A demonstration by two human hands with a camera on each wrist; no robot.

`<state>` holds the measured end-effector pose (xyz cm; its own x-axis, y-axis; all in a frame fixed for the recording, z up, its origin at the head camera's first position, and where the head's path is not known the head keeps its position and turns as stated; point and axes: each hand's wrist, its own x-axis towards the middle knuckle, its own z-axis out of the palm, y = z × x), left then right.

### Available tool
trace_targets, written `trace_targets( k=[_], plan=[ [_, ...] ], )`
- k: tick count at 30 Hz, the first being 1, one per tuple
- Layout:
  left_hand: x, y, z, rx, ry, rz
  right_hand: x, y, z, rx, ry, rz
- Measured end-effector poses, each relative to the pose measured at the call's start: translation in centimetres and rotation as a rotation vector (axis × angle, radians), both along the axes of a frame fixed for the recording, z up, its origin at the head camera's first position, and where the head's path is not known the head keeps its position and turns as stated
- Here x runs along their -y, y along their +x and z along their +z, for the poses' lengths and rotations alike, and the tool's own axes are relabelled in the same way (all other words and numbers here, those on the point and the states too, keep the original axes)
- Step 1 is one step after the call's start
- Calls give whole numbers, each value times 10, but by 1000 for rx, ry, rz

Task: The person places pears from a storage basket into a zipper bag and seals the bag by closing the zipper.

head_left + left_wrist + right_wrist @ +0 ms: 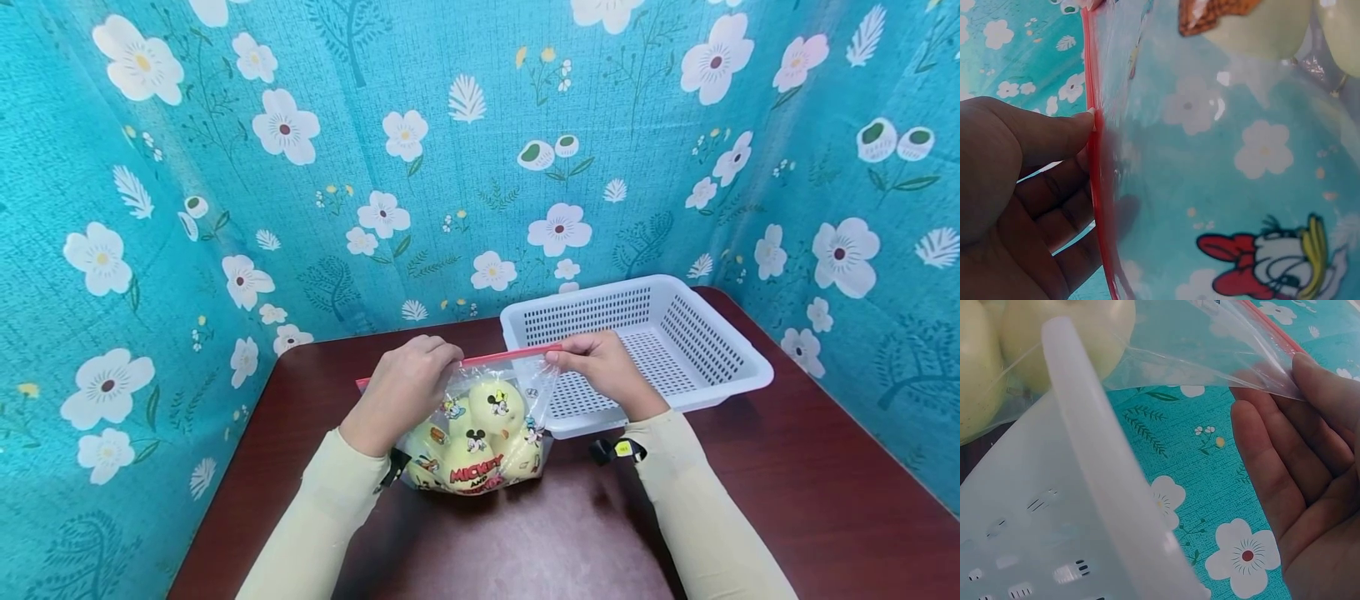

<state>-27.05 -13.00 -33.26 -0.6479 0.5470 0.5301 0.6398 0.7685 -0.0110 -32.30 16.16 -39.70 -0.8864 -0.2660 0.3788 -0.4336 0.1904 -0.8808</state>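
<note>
A clear zip bag (472, 477) printed with cartoon figures and red lettering stands on the table, filled with several pale yellow-green round fruits (491, 406). Along its top runs a red zip strip (510, 355). My left hand (405, 387) pinches this strip toward the left end; in the left wrist view the thumb (1060, 134) presses on the red edge with fingers behind it. At the other end, my right hand (606, 367) pinches the bag's top corner between thumb and index finger, its other fingers loosely extended in the right wrist view.
A white perforated plastic basket (750, 371) stands just right of the bag, behind the right forearm, its near rim close to the bag. The dark red-brown table (810, 467) ends at a blue flowered cloth (465, 208) hanging behind and at both sides.
</note>
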Motion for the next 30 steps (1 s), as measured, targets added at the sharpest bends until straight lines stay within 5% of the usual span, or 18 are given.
trace_targets(
  k=[6,14,30],
  plan=[
    [2,0,1,-4,-9,5,3,9,12,14,1,-1],
    [3,0,1,-19,-20,6,-2,-3,-4,8,-7,-1],
    [10,0,-1,-29,-6,10,-2,-5,-7,0,-28,28]
  ],
)
